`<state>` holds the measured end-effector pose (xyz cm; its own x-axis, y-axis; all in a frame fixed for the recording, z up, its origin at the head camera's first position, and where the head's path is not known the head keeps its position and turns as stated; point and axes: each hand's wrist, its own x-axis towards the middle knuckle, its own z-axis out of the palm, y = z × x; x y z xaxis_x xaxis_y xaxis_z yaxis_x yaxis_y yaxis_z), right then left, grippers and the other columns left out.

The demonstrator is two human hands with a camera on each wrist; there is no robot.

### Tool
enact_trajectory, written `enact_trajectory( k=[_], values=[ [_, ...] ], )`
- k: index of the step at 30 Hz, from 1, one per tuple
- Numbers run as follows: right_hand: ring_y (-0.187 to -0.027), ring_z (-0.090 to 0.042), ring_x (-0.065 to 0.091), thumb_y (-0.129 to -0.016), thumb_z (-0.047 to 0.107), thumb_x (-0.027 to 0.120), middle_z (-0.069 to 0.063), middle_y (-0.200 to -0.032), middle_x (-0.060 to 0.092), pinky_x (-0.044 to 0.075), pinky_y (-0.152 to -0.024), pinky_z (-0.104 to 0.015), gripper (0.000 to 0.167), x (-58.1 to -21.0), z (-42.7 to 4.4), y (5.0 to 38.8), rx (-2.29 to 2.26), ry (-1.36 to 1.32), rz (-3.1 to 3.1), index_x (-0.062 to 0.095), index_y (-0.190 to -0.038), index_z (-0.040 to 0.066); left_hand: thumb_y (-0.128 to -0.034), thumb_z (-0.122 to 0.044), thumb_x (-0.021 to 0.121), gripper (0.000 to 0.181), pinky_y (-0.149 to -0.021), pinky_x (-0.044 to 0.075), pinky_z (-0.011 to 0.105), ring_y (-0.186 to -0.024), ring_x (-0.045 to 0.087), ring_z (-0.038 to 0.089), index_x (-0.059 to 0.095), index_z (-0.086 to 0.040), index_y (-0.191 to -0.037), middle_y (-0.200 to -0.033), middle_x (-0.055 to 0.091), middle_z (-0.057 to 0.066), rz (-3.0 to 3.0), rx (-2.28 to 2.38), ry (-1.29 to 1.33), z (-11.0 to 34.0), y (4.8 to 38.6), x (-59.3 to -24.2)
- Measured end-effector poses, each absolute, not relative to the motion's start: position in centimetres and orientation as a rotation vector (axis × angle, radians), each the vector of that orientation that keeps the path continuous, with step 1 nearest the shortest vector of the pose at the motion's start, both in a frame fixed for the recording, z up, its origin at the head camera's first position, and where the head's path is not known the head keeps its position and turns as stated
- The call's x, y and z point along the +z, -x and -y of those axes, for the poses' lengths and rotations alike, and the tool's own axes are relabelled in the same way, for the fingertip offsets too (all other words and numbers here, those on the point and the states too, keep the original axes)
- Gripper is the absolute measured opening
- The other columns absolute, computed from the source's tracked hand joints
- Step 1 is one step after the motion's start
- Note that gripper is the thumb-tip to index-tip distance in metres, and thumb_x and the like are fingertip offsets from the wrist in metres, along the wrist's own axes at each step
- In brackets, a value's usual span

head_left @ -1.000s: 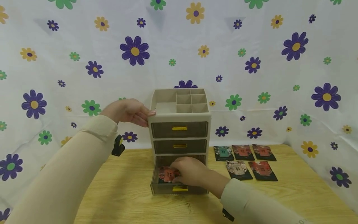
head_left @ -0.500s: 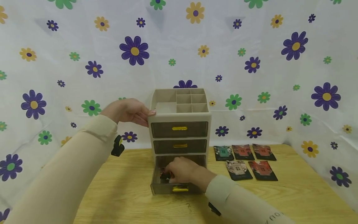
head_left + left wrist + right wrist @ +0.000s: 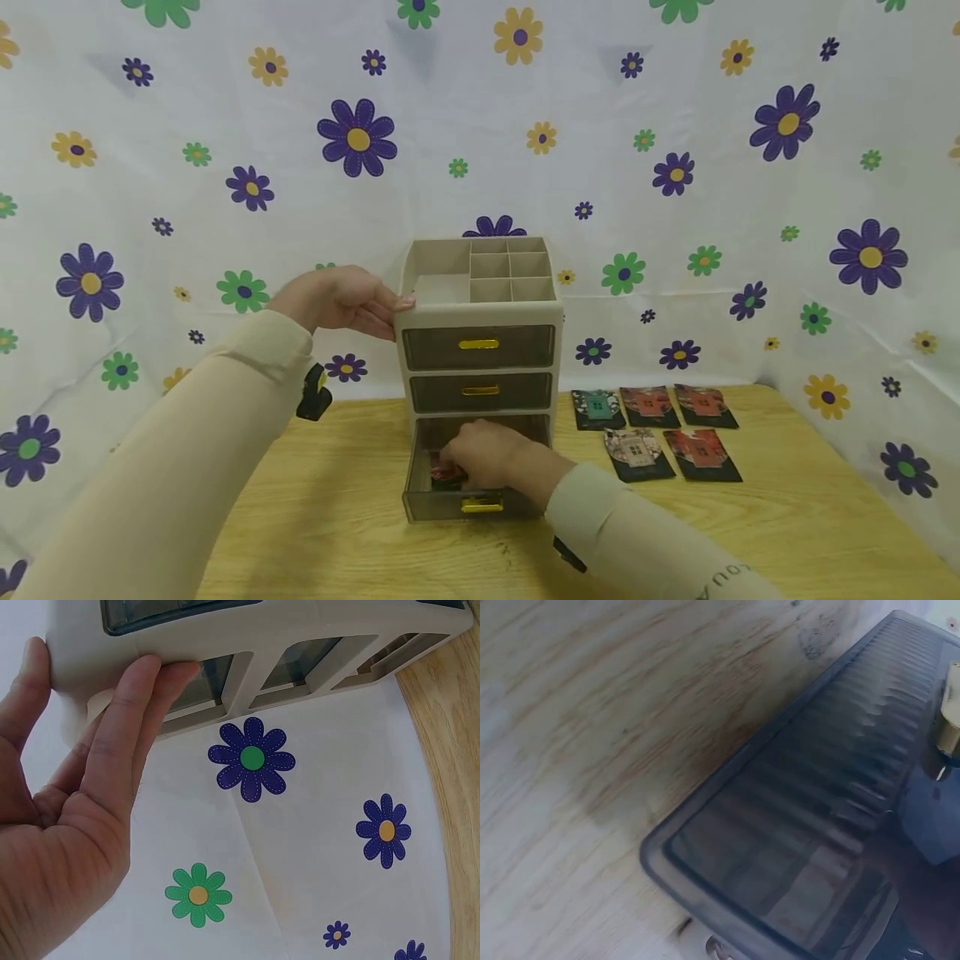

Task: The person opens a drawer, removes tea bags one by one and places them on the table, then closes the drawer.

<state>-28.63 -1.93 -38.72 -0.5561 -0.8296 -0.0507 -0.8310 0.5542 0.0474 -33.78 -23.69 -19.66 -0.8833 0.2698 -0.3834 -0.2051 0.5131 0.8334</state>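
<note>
A beige desktop organizer (image 3: 480,312) with dark see-through drawers stands on the table; its bottom drawer (image 3: 442,506) is pulled out. My left hand (image 3: 348,302) rests on the organizer's upper left corner, thumb on top and straight fingers against the side, as the left wrist view also shows. Inside the bottom drawer, my right hand (image 3: 487,454) reaches down with curled fingers at a small dark and red packet (image 3: 447,473), seeming to pinch it. The fingertips are hidden behind the hand. In the right wrist view, the drawer front (image 3: 802,817) blocks most of the hand.
Several flat packets lie in two rows at the right, among them a green one (image 3: 598,408) and a pale one (image 3: 639,454). The upper two drawers (image 3: 480,348) are closed. A flowered cloth (image 3: 675,125) hangs behind the wooden table (image 3: 337,500).
My right hand has moved left and deeper into the bottom drawer. The packet there faced me earlier and now shows less, darker and partly covered. My left hand stays on the organizer.
</note>
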Motion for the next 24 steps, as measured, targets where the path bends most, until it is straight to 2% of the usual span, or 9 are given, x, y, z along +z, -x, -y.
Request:
enact_trajectory(
  k=[4, 8, 11, 15, 18, 20, 24],
  values=[
    [-0.068, 0.000, 0.060, -0.087, 0.018, 0.079, 0.010, -0.085, 0.071, 0.053, -0.065, -0.015, 0.016, -38.8, 1.8, 28.6, 0.158, 1.508, -2.772, 0.073, -0.102, 0.020, -0.0989, -0.023, 0.064, 0.051, -0.095, 0.058, 0.038, -0.095, 0.073, 0.025, 0.048, 0.009, -0.135, -0.102, 0.072, 0.013, -2.287, 1.348, -0.046, 23.6, 33.8, -19.7],
    [-0.056, 0.000, 0.046, -0.089, 0.013, 0.072, 0.010, -0.074, 0.066, 0.042, -0.053, -0.014, 0.014, -39.0, 1.2, 28.7, 0.114, 1.536, -2.799, 0.072, -0.102, 0.018, -0.0992, -0.023, 0.064, 0.051, -0.096, 0.058, 0.038, -0.095, 0.073, 0.025, 0.048, 0.009, -0.135, -0.102, 0.072, 0.013, -2.289, 1.344, -0.051, 23.5, 33.8, -19.7],
    [-0.052, -0.001, 0.039, -0.092, 0.013, 0.067, 0.008, -0.070, 0.063, 0.034, -0.050, -0.015, 0.010, -39.2, 0.6, 28.8, 0.027, 1.593, -2.821, 0.071, -0.100, 0.017, -0.0991, -0.023, 0.064, 0.050, -0.096, 0.058, 0.038, -0.095, 0.073, 0.025, 0.048, 0.009, -0.135, -0.102, 0.072, 0.012, -2.293, 1.340, -0.054, 23.5, 33.8, -19.6],
    [-0.058, 0.003, 0.052, -0.095, 0.018, 0.066, 0.008, -0.083, 0.073, 0.046, -0.055, -0.011, 0.005, -38.9, -0.2, 28.6, -0.052, 1.706, -2.869, 0.071, -0.098, 0.018, -0.0991, -0.022, 0.064, 0.049, -0.095, 0.058, 0.038, -0.095, 0.073, 0.025, 0.049, 0.009, -0.133, -0.101, 0.073, 0.012, -2.290, 1.339, -0.059, 23.4, 33.8, -19.6],
    [-0.065, 0.001, 0.057, -0.094, 0.015, 0.067, 0.008, -0.088, 0.072, 0.051, -0.060, -0.014, 0.003, -38.1, -1.1, 28.0, -0.082, 1.779, -2.906, 0.069, -0.093, 0.017, -0.0994, -0.022, 0.063, 0.048, -0.095, 0.059, 0.037, -0.094, 0.073, 0.024, 0.049, 0.010, -0.133, -0.099, 0.073, 0.011, -2.285, 1.338, -0.050, 23.4, 33.7, -19.6],
    [-0.062, -0.001, 0.050, -0.091, 0.012, 0.068, 0.008, -0.082, 0.068, 0.045, -0.056, -0.015, 0.007, -37.5, -1.8, 27.4, -0.109, 1.849, -2.931, 0.066, -0.087, 0.017, -0.0997, -0.022, 0.063, 0.049, -0.095, 0.058, 0.037, -0.093, 0.073, 0.024, 0.049, 0.010, -0.134, -0.099, 0.073, 0.011, -2.285, 1.337, -0.045, 23.4, 33.6, -19.5],
    [-0.058, -0.002, 0.035, -0.083, 0.005, 0.073, 0.006, -0.072, 0.059, 0.027, -0.050, -0.014, 0.017, -36.6, -3.3, 26.3, -0.235, 2.110, -3.017, 0.059, -0.078, 0.014, -0.1002, -0.022, 0.062, 0.048, -0.096, 0.058, 0.037, -0.093, 0.073, 0.024, 0.048, 0.009, -0.134, -0.099, 0.072, 0.011, -2.284, 1.343, -0.039, 23.4, 33.6, -19.6]
  ],
)
